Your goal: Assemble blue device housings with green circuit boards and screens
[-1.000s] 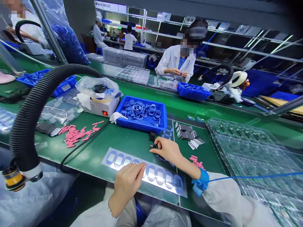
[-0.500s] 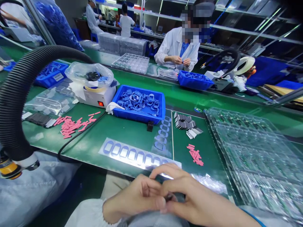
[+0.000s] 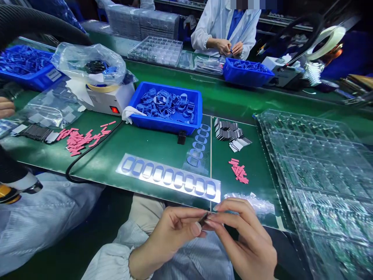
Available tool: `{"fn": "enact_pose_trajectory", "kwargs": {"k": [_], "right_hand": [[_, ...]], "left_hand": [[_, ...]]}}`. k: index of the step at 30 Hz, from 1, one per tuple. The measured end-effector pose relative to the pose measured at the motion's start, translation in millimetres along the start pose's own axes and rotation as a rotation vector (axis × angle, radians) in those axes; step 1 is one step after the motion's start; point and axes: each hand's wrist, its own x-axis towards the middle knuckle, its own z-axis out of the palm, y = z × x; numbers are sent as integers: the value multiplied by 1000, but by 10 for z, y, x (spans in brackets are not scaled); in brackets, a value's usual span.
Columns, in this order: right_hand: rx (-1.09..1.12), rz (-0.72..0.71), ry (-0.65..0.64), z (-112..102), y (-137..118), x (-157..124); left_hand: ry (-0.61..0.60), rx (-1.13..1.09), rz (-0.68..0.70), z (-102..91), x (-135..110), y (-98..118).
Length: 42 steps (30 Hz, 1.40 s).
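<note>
Pinched between the thumb and fingers of my left hand (image 3: 171,231) is a small dark flat part (image 3: 203,220), mostly covered, its exact kind unclear. The fingertips of my right hand (image 3: 244,233) close on its other edge. Both hands are over my lap, just off the table's front edge. Beyond them lies a clear sheet of blue oval frame stickers (image 3: 168,177), with another such strip (image 3: 198,146) behind it. Pink strips (image 3: 239,171) and black-and-white strips (image 3: 230,131) lie to the right of that strip.
A blue bin (image 3: 167,125) of blue plastic parts stands mid-table beside a white box (image 3: 106,102) with a red switch. Stacked clear trays (image 3: 317,163) fill the right side. A black hose (image 3: 37,23) arches at left. Across the table, a co-worker's hands (image 3: 230,47) handle something small.
The view has tipped downward. My right hand has drawn back from over the left and turned, so its fingertips now meet the dark part, which shows more clearly.
</note>
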Motion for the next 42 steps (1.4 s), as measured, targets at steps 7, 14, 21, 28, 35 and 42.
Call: {"fn": "enact_pose_trajectory", "kwargs": {"k": [7, 14, 21, 28, 35, 42], "right_hand": [[22, 51, 18, -47, 52, -34], [55, 86, -32, -107, 90, -73], [11, 73, -60, -53, 96, -161], [-195, 158, 122, -172, 205, -447], [-642, 264, 122, -233, 839, -634], [-513, -8, -55, -254, 551, -552]], "left_hand": [[-22, 58, 19, 33, -5, -22], [-45, 89, 7, 92, -18, 3], [-41, 84, -12, 111, -16, -78], [301, -61, -41, 129, 99, -158], [353, -59, -106, 121, 107, -18], [292, -18, -114, 105, 92, -92]]}}
